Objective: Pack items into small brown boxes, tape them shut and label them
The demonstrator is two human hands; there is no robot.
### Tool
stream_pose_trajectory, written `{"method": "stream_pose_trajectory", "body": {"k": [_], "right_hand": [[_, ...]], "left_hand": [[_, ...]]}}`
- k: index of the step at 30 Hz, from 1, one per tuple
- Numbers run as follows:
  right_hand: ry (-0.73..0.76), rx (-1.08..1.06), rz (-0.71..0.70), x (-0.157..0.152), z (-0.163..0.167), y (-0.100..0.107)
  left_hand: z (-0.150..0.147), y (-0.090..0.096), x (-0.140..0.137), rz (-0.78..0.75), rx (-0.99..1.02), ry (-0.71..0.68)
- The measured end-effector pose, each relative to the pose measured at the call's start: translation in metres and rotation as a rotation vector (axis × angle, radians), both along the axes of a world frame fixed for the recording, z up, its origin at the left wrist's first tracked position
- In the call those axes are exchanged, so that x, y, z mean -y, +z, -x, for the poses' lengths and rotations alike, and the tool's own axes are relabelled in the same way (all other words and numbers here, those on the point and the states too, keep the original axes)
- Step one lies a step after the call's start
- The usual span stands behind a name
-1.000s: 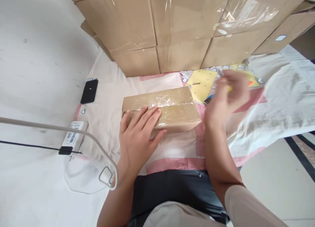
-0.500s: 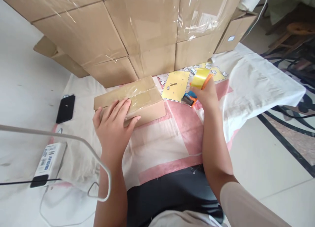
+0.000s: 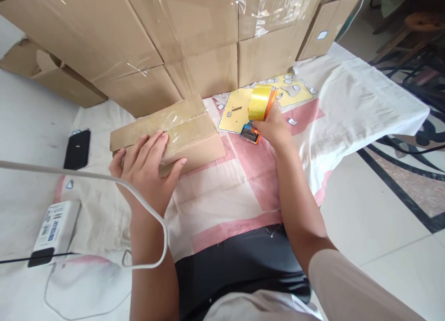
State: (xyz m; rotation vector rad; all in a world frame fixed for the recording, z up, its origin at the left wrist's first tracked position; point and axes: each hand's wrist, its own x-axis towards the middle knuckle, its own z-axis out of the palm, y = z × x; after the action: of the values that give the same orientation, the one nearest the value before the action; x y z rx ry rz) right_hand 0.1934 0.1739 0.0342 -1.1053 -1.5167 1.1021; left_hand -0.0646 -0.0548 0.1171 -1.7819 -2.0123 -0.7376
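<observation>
Here we are, looking down over a cloth [image 3: 215, 209] of pink and off-white, and we have both hands busy! Our left hand [image 3: 146, 165] lies over the near left end of a taped cardboard box [image 3: 189, 126], fingers spread and relaxed across the top, thumb down against the near side, pressing on it rather than clasping around it. That box sits tilted a little in our view, just in front of a stack of big cartons [image 3: 198, 28] with shiny clear tape across them

Over to the right, and our right hand [image 3: 273, 124] has its fingers closed around an orange and blue tape dispenser [image 3: 259, 110], fat yellow roll uppermost, cutter end pointing down and left! It's beside the box, well clear of its right end, above the yellow print of the cloth; whether it touches the fabric, we can't tell

Out on the left we've got a black phone [image 3: 77, 149] near the wall, a white power strip [image 3: 54, 228] nearer to us, and a pale cable [image 3: 151, 205] looping in front of our left forearm
</observation>
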Motion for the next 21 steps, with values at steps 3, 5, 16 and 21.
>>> {"method": "stream_pose_trajectory", "body": {"k": [3,5,16,21], "right_hand": [[-0.003,0.069,0.037,0.002,0.000,0.006],[-0.018,0.102,0.045,0.002,0.001,0.010],[-0.403,0.379,0.111,0.026,0.024,0.019],[-0.258,0.391,0.240,0.008,0.016,0.018]], "left_hand": [[0.000,0.001,0.001,0.025,0.023,0.009],[0.001,0.000,0.001,0.023,0.015,0.006],[-0.002,-0.008,0.002,-0.117,-0.046,-0.062],[-0.005,-0.013,0.005,-0.144,0.002,-0.074]]}}
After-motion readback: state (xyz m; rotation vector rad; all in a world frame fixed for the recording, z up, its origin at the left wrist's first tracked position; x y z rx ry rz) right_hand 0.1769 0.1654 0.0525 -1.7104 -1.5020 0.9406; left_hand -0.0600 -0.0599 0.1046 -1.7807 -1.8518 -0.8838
